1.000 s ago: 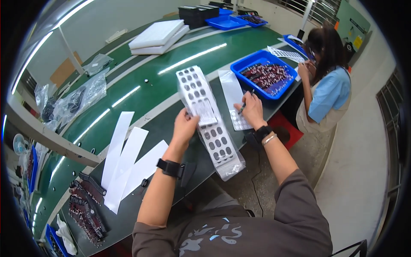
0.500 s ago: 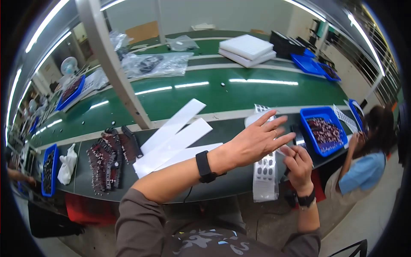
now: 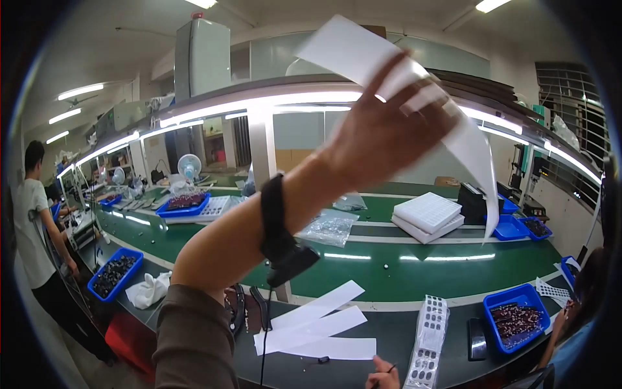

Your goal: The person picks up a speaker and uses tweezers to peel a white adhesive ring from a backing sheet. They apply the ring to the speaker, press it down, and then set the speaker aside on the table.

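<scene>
A long white strip (image 3: 350, 48) hangs high above the bench (image 3: 398, 318), bent over the left hand (image 3: 389, 129), with one end up to the left and the other drooping at the right. The left grip is narrow, fingers closed on the strip's middle; hand and strip are both blurred, so exactly how the fingertips meet it is hard to judge.

The right hand (image 3: 384, 379) is low, partly cut by the lower edge, its grip narrow around what looks like a dark pen (image 3: 389, 369). Just beside it, three white strips (image 3: 324, 322) lie fanned and overlapping on the bench. On its other side is a bagged sheet of dark oval pads (image 3: 427, 340), then a flat black device (image 3: 477, 339) and a blue tray (image 3: 487, 318) of dark red parts.

Left of the fan are dark bundled parts (image 3: 256, 310), partly behind the forearm, and a crumpled white cloth (image 3: 149, 290). Across the green surface (image 3: 337, 272), white foam blocks (image 3: 427, 214) sit stacked.
</scene>
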A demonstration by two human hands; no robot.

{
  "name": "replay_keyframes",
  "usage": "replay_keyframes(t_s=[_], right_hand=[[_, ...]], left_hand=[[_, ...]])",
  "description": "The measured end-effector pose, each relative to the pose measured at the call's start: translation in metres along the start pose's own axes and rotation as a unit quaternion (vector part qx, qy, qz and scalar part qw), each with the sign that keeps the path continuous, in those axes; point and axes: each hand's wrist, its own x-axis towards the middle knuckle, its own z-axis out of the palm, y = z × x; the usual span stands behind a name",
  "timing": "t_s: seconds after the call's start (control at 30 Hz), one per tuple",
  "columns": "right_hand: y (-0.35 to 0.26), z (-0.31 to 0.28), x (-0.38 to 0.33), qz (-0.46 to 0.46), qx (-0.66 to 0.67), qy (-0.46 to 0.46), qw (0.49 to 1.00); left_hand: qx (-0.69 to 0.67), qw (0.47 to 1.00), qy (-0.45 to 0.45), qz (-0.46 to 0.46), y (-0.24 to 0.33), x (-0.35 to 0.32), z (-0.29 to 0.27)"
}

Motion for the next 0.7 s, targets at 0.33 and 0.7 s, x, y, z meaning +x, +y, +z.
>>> replay_keyframes(t_s=[0.33,0.7], right_hand=[[0.093,0.011,-0.039,0.221,0.115,-0.119,0.961],[0.033,-0.001,-0.015,0.031,-0.002,-0.184,0.982]], left_hand=[[-0.041,0.888,0.02,-0.457,-0.084,-0.147,-0.062],[0.51,0.733,-0.232,-0.386,-0.326,-0.151,-0.536]])
